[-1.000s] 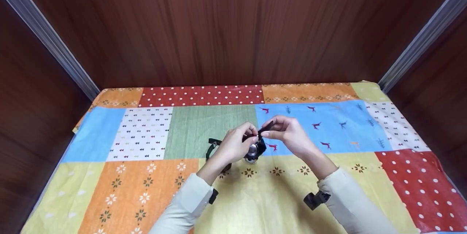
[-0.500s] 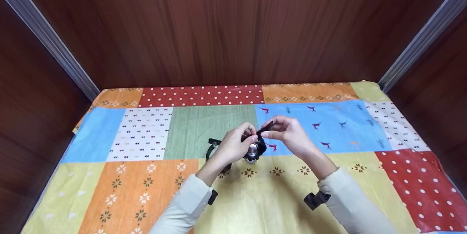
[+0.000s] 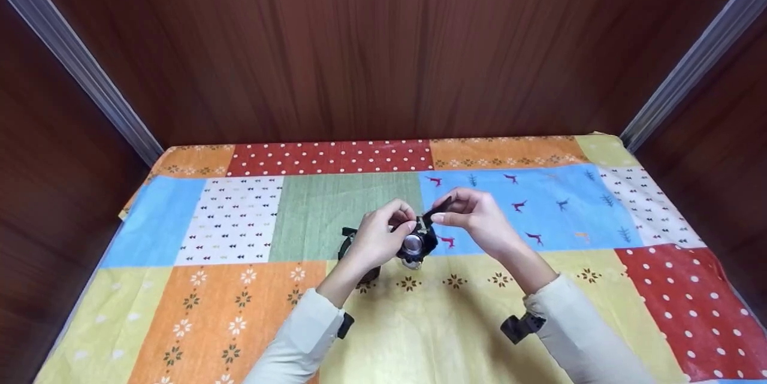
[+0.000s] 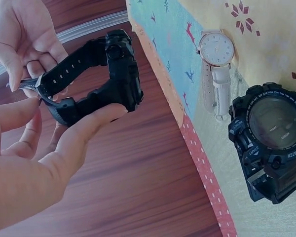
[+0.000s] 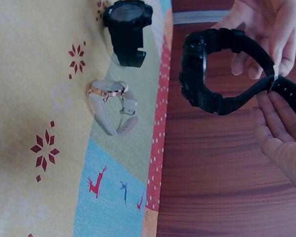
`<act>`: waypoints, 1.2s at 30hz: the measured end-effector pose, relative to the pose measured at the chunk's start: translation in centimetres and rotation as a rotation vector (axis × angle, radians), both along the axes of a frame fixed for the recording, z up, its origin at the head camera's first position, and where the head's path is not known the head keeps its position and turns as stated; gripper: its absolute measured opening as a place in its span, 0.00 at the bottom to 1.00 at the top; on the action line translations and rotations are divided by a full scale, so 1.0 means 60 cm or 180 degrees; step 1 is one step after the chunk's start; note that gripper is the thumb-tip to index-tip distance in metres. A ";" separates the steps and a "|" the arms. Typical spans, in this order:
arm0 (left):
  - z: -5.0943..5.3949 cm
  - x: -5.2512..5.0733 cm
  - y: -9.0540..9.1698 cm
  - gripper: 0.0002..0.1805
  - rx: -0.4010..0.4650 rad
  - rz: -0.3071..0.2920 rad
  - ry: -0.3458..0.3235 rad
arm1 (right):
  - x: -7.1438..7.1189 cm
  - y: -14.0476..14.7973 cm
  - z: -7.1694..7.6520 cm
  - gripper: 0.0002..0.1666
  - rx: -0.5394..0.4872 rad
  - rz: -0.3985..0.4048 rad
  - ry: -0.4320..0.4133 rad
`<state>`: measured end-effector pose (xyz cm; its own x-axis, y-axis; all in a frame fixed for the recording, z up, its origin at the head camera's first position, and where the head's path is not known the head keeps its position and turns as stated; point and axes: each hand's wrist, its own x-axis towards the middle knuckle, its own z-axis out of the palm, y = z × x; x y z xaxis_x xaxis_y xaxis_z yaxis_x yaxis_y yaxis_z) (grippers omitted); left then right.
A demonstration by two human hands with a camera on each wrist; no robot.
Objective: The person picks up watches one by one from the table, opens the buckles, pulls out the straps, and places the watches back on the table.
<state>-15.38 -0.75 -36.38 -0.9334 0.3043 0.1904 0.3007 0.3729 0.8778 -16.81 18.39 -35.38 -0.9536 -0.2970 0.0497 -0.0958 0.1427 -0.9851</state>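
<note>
Both hands hold a black wristwatch point(image 3: 413, 244) up over the cloth, its strap bent into a loop. My left hand point(image 3: 383, 234) grips the strap on the buckle side; in the left wrist view one of its fingers lies along the watch. Between thumb and fingers, my right hand point(image 3: 473, 216) pinches the strap's free end point(image 3: 439, 209). That holed strap point(image 4: 71, 70) passes through the metal buckle point(image 5: 274, 81). Below lie a white-strapped watch point(image 4: 217, 48) with a rose-gold case and a second black sports watch point(image 4: 274, 128), which my left forearm partly covers in the head view.
A patchwork-print cloth point(image 3: 239, 306) covers the table. Brown wood-grain panels point(image 3: 383, 42) stand at the back and both sides, with grey metal strips point(image 3: 90, 66) in the corners. Each wrist wears a small black camera point(image 3: 522, 327).
My left hand has shifted slightly left, leaving more of the watch's round metal part in sight. The right hand has moved a little right with the strap end.
</note>
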 end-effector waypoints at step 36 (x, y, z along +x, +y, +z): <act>-0.019 -0.001 -0.017 0.11 -0.0136 0.0339 0.0048 | -0.005 -0.002 -0.002 0.18 0.0234 0.0066 0.0166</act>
<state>-15.46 -1.78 -37.52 -0.9579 0.2118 0.1937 0.2705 0.4404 0.8561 -17.09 18.26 -35.53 -0.9439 -0.3213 0.0765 -0.1504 0.2119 -0.9656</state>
